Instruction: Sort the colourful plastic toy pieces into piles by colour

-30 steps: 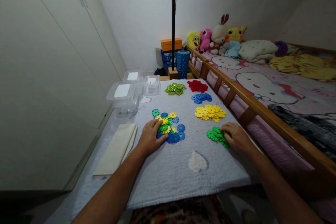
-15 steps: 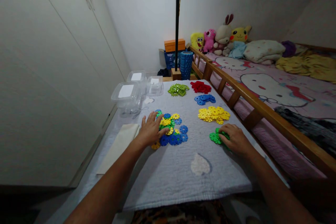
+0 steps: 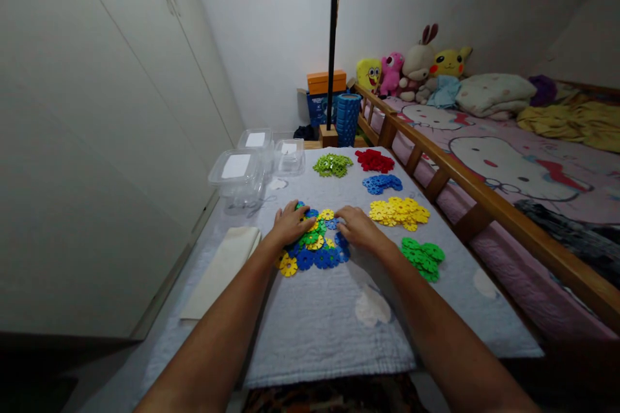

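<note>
A mixed pile of snowflake discs, plastic notched rounds in blue, yellow and green, lies in the middle of the table. Over its left side my left hand rests with fingers spread, touching the pieces. My right hand reaches in from the other side, its fingers apart and their tips at the blue discs on the pile's right edge. Sorted by colour, further heaps lie to the right: green discs, yellow discs and blue discs. Red pieces and lime-green pieces sit farther back.
Clear plastic boxes with white labels stand at the back left. A folded cream cloth lies left of my left forearm. Along the right runs a wooden bed rail. A white cupboard stands on the left.
My right hand has left the green heap and moved left to the mixed pile. My left hand stays over that pile. The view has shifted slightly.
</note>
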{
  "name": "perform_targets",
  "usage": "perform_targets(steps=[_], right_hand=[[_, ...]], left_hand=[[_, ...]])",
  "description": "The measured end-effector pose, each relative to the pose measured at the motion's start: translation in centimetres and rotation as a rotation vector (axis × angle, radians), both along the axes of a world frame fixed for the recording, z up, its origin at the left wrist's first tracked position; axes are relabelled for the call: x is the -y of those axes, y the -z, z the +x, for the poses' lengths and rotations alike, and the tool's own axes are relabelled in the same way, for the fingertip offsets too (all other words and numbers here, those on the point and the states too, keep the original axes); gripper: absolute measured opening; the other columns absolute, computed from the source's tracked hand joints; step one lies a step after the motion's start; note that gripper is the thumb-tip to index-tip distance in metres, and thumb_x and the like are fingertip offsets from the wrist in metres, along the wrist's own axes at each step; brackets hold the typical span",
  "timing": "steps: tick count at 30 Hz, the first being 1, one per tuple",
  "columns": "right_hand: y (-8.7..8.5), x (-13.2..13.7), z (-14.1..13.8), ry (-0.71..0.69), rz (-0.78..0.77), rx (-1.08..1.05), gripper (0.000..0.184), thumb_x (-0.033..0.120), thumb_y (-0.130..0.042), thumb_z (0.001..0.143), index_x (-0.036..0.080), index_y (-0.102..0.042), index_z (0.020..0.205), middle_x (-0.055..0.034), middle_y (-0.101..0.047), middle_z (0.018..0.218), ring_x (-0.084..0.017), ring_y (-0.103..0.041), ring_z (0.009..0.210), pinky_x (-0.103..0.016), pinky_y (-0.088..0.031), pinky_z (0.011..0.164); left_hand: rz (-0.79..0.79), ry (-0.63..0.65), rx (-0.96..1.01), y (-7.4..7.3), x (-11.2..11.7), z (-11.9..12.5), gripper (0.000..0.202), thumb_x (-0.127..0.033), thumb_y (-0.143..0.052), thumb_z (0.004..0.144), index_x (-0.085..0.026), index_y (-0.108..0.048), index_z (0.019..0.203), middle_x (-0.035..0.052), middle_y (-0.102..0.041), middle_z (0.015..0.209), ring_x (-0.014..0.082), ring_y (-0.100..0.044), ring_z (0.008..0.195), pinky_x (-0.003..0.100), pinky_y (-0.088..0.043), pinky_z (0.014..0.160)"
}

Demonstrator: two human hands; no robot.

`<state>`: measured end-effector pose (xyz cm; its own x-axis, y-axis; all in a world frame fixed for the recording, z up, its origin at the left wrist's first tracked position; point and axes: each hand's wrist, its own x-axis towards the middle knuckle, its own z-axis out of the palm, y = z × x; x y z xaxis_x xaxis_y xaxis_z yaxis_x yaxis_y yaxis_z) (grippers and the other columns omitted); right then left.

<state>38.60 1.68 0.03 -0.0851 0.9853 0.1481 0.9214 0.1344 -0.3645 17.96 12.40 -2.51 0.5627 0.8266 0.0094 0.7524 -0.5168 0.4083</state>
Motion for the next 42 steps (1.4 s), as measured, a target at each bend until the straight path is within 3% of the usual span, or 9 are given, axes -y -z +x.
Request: perform_targets(steps=[5,11,15,18,23,27,34,39,42], right_hand=[[2.9,-2.4,-1.5,0.052,0.04,-0.024,0.037,0.015,-0.05,0.094,0.02,-0.063,0.129,-0.0112,-0.06,0.141,-0.026,-0.052,0.126,-0.04,-0.039,0.104],[3.0,-2.2,-1.0,0.022,0.024,-0.033,0.02,0.02,-0.054,0.096,0.019,-0.069,0.108,-0.0086,-0.07,0.115,-0.023,-0.056,0.111,-0.036,-0.039,0.099],[2.5,-2.0,-0.5,0.079,0.098,-0.009,0.025,0.022,-0.047,0.099,0.018,-0.072,0.099,-0.011,-0.071,0.105,-0.024,-0.057,0.103,-0.036,-0.04,0.094],[1.7,-1.7,1.3,0.199,0.229,-0.014,0.026,0.02,-0.048,0.096,0.018,-0.073,0.094,-0.0125,-0.07,0.1,-0.025,-0.057,0.099,-0.036,-0.041,0.091],[0.0,-0.1,7.4,0.503,0.385,-0.133,0.026,0.023,-0.047,0.091,0.019,-0.072,0.097,-0.0123,-0.072,0.098,-0.026,-0.061,0.094,-0.036,-0.045,0.087],[-0.1,1.5,11.1,0.799,0.371,-0.175,0.027,0.025,-0.049,0.084,0.019,-0.072,0.097,-0.0121,-0.074,0.093,-0.026,-0.063,0.085,-0.037,-0.046,0.08],[1.5,2.6,13.7,0.962,0.274,-0.145,0.019,0.023,-0.051,0.077,0.022,-0.07,0.079,-0.0109,-0.07,0.08,-0.028,-0.061,0.082,-0.04,-0.044,0.079],[1.9,2.5,13.8,0.971,0.489,-0.116,0.019,0.022,-0.053,0.077,0.022,-0.072,0.082,-0.0126,-0.068,0.087,-0.028,-0.057,0.089,-0.043,-0.043,0.087],[1.5,1.5,11.6,0.809,0.554,-0.116,0.023,0.022,-0.051,0.081,0.019,-0.072,0.09,-0.0141,-0.069,0.096,-0.028,-0.057,0.096,-0.044,-0.042,0.093]], left_hand=[[-0.016,0.152,0.116,-0.2,1.0,-0.8,0.046,-0.051,-0.054,0.093,-0.025,-0.064,0.129,0.0135,-0.055,0.147,0.0302,-0.047,0.14,0.054,-0.036,0.116],[-0.006,0.099,0.197,-0.3,2.2,-1.5,0.056,-0.052,-0.057,0.091,-0.018,-0.06,0.135,0.0161,-0.054,0.146,0.0303,-0.05,0.137,0.047,-0.038,0.117],[0.069,0.04,0.274,0.3,2.8,-1.7,0.051,-0.047,-0.06,0.09,-0.017,-0.061,0.131,0.0156,-0.057,0.141,0.0302,-0.054,0.133,0.049,-0.04,0.115],[0.102,0.064,0.256,0.6,3.1,-1.7,0.048,-0.045,-0.063,0.087,-0.02,-0.063,0.128,0.0131,-0.06,0.138,0.031,-0.056,0.129,0.052,-0.042,0.112],[0.105,0.096,0.201,0.5,3.3,-1.7,0.05,-0.045,-0.065,0.085,-0.021,-0.063,0.128,0.0129,-0.059,0.14,0.0321,-0.053,0.132,0.052,-0.04,0.113],[0.101,0.108,0.218,0.6,3.2,-1.8,0.05,-0.047,-0.064,0.085,-0.021,-0.063,0.127,0.013,-0.06,0.138,0.032,-0.054,0.13,0.052,-0.04,0.113],[0.053,0.019,0.413,0.7,2.7,-2.1,0.046,-0.049,-0.059,0.087,-0.017,-0.066,0.12,0.0131,-0.059,0.136,0.0271,-0.056,0.129,0.044,-0.043,0.114],[0.09,-0.118,0.454,0.6,2.3,-2.4,0.037,-0.044,-0.057,0.088,-0.018,-0.069,0.111,0.0126,-0.062,0.13,0.027,-0.058,0.125,0.045,-0.043,0.114],[0.097,-0.158,0.434,0.8,2.1,-2.4,0.033,-0.043,-0.056,0.088,-0.02,-0.07,0.107,0.0114,-0.064,0.127,0.0272,-0.058,0.124,0.046,-0.044,0.113]])
